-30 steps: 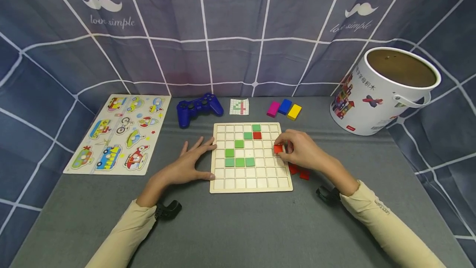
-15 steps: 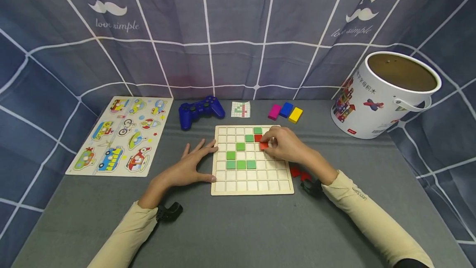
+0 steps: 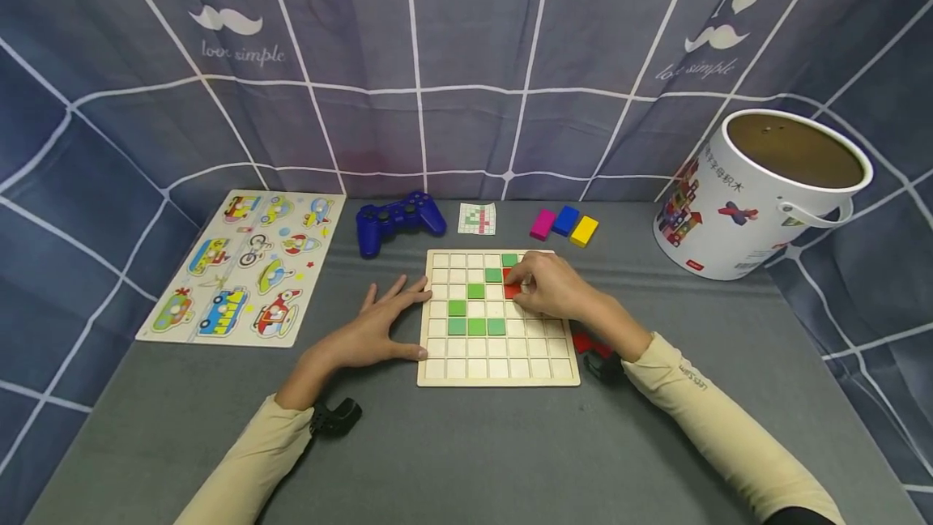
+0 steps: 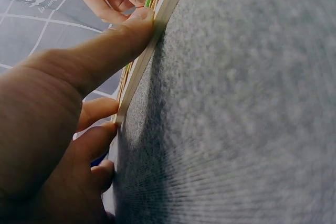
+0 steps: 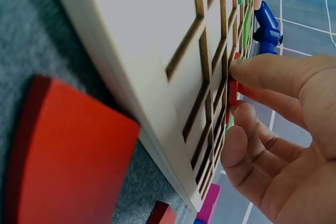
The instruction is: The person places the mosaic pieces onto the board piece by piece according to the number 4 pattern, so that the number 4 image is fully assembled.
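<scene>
A wooden grid board (image 3: 499,373) lies on the grey table, with several green tiles (image 3: 477,326) and a red tile (image 3: 507,273) set in its cells. My right hand (image 3: 548,285) pinches a second red tile (image 3: 513,291) just below the first, low over the board; in the right wrist view the red tile (image 5: 232,89) sits between thumb and fingers against the board (image 5: 152,77). My left hand (image 3: 379,327) lies flat and open on the table, its fingers (image 4: 100,51) touching the board's left edge (image 4: 157,22).
Loose red tiles (image 3: 586,342) lie right of the board, one red tile (image 5: 68,156) close to the right wrist camera. Behind it are a blue game controller (image 3: 397,219), a pattern card (image 3: 477,219), and pink, blue and yellow blocks (image 3: 564,224). Vehicle puzzle (image 3: 244,266) left, white bucket (image 3: 765,193) right.
My right hand carried the red tile from the board's right edge leftward and up to the cell under the placed red tile. The left hand stayed put.
</scene>
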### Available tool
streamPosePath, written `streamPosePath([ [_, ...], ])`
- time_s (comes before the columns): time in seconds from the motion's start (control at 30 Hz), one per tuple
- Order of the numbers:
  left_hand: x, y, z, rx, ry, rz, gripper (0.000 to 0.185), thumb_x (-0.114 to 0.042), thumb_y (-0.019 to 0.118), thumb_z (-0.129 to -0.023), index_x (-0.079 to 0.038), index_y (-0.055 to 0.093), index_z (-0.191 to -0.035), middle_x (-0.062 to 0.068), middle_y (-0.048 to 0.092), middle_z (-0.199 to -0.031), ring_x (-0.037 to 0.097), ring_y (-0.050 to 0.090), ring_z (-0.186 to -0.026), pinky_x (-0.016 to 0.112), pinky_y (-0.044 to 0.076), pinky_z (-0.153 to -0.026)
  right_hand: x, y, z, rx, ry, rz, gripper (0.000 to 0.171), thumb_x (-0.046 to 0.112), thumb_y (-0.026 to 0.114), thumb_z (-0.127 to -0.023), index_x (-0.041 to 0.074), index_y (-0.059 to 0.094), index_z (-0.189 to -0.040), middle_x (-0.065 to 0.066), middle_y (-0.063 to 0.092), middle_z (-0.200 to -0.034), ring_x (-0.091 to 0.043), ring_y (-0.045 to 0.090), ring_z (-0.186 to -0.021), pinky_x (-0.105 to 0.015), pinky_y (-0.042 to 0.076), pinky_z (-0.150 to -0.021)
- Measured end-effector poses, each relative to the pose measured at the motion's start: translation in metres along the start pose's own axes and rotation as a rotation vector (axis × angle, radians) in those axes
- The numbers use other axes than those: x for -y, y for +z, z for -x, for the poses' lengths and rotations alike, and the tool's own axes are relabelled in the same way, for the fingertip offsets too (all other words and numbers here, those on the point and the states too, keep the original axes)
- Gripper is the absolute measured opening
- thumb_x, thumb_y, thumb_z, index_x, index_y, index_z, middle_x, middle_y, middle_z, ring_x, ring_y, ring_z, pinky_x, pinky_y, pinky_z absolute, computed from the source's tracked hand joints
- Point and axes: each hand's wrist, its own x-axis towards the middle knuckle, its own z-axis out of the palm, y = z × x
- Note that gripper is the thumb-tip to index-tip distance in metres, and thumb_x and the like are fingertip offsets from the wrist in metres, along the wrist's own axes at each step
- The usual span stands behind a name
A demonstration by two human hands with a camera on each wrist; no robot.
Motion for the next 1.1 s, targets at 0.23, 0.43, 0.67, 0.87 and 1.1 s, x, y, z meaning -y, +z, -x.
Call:
streamPosePath([
  [0.23,0.0,0.001,-0.001,-0.001,0.002,-0.008,0.089,-0.04,0.084,-0.08,-0.012,0.041,-0.153,0.006,0.018,-0.166,0.037,0.004,-0.151,0.067,-0.013,-0.112,0.0,-0.007,0.005,-0.004,0.018,-0.042,0.022,0.01,0.08,-0.079,0.011,0.079,-0.101,-0.001,0.07,-0.091,-0.016,0.056,-0.072,-0.033,0.046,-0.064],
  [0.43,-0.002,0.001,-0.001,0.003,-0.003,-0.002,0.089,-0.041,0.083,-0.081,-0.012,0.041,-0.153,0.006,0.018,-0.166,0.038,0.003,-0.151,0.067,-0.012,-0.111,-0.008,-0.027,0.023,-0.038,0.071,-0.07,0.022,0.009,0.079,-0.081,0.008,0.078,-0.104,-0.006,0.07,-0.092,-0.012,0.055,-0.065,-0.033,0.045,-0.06],
  [0.67,-0.003,0.0,-0.001,0.006,-0.006,0.003,0.089,-0.04,0.084,-0.081,-0.012,0.041,-0.153,0.007,0.018,-0.166,0.038,0.003,-0.151,0.067,-0.013,-0.111,-0.031,-0.045,0.05,-0.044,0.139,-0.03,0.023,0.007,0.081,-0.081,0.006,0.077,-0.104,-0.005,0.065,-0.084,-0.012,0.05,-0.056,-0.033,0.041,-0.055],
  [0.87,-0.001,0.0,0.0,0.006,-0.013,-0.004,0.09,-0.041,0.084,-0.08,-0.013,0.04,-0.154,0.006,0.018,-0.166,0.036,0.004,-0.152,0.066,-0.013,-0.112,-0.047,-0.05,0.065,-0.039,0.171,-0.014,0.023,0.005,0.08,-0.081,0.008,0.078,-0.104,-0.007,0.067,-0.093,-0.014,0.053,-0.059,-0.034,0.044,-0.058],
  [1.1,-0.001,0.0,-0.001,0.019,-0.027,-0.021,0.089,-0.043,0.082,-0.082,-0.015,0.039,-0.155,0.002,0.017,-0.166,0.032,0.002,-0.152,0.064,-0.013,-0.113,-0.059,-0.049,0.067,-0.024,0.206,-0.009,0.027,0.004,0.08,-0.079,0.008,0.078,-0.105,-0.009,0.067,-0.097,-0.012,0.054,-0.061,-0.033,0.046,-0.059],
])
